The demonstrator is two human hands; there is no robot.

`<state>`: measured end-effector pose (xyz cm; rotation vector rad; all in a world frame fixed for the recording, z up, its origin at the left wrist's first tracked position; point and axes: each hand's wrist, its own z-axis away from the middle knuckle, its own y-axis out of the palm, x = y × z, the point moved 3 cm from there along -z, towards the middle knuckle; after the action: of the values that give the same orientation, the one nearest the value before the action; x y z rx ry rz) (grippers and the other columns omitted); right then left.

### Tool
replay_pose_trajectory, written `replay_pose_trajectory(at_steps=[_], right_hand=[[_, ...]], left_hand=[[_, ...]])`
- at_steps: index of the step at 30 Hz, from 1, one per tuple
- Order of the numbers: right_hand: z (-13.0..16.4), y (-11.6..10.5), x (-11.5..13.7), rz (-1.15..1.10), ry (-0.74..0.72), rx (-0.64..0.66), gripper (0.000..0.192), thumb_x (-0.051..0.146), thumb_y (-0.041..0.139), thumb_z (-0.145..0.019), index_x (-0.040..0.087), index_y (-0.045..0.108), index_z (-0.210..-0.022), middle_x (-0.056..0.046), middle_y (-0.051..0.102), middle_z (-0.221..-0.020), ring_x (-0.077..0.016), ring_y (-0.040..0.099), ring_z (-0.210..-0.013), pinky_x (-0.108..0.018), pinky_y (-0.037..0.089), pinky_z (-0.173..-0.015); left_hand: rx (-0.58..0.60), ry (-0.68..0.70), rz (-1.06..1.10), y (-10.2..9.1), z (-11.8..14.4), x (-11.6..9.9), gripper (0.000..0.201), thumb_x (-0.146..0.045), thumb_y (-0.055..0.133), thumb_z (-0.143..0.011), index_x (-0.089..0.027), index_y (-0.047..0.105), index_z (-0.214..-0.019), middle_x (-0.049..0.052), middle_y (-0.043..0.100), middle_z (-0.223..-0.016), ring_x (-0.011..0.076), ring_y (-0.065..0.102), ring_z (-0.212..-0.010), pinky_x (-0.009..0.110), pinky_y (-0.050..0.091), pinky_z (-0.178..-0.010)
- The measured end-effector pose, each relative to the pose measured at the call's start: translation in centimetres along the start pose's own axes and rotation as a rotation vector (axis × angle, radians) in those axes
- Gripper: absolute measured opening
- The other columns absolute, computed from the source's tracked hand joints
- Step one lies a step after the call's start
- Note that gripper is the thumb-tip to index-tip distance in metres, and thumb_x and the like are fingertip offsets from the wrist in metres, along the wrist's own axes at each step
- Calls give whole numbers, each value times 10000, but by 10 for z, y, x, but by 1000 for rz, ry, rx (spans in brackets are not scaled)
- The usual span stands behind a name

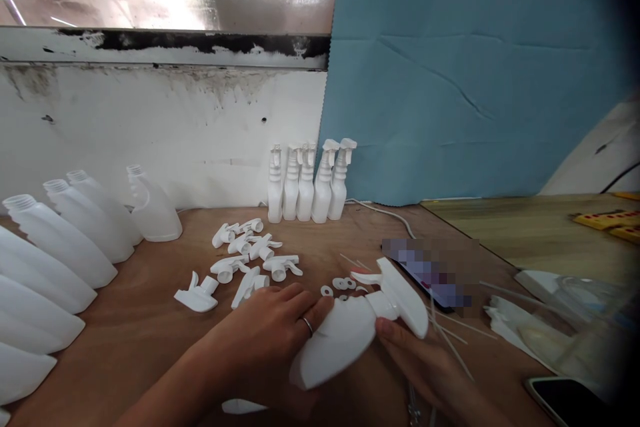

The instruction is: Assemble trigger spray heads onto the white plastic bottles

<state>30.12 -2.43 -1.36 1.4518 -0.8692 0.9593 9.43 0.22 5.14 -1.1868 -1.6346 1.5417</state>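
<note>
The left hand [287, 320] curls round the body of 1 white bottle [340, 340], which lies tilted between the 2 hands, neck toward the right. The right hand [420, 353] seems to pinch the collar of the head [403, 297] on that neck, thumb showing, fingers mostly hidden. The step in hand looks like fastening the head; whether the thread is fully tight, I cannot tell. The next move calls for a steady left hold while the right turns the collar, without skewing it.

Just beyond the fingers lie washers [340, 283]; past the left hand, loose heads [197, 297]; farther ahead, 5 capped bottles [305, 193] upright against the wall. Open bottles [65, 240] stand well left of the left hand, and thin tubes [453, 345] lie just beyond the right.
</note>
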Motion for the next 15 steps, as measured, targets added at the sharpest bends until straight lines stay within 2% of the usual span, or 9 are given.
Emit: replay_pose_trajectory(at_steps=[5, 10, 15], right_hand=[[-1, -1, -2, 22, -1, 53, 475, 455, 785, -736, 256, 661, -1150, -88, 720, -1057, -330, 465, -1273, -470, 339, -1091], [-4, 0, -5, 35, -17, 48, 470, 493, 782, -726, 258, 668, -1116, -86, 704, -1107, -330, 457, -1284, -470, 303, -1120], [-3, -1, -5, 50, 11, 98, 433, 492, 762, -751, 254, 667, -1101, -86, 706, -1086, -326, 462, -1280, -475, 283, -1130]], left_hand=[[-10, 29, 29, 6, 0, 0, 731, -421, 631, -711, -175, 392, -1357, 23, 582, -1054, 209, 531, -882, 328, 407, -702], [-1, 19, -15, 9, 1, 1, 736, -428, 618, -729, -162, 380, -1372, 32, 577, -1076, 227, 531, -905, 349, 416, -705], [22, 20, 11, 11, 1, -1, 730, -472, 622, -744, -160, 398, -1365, 32, 587, -1046, 230, 540, -889, 354, 428, -689]])
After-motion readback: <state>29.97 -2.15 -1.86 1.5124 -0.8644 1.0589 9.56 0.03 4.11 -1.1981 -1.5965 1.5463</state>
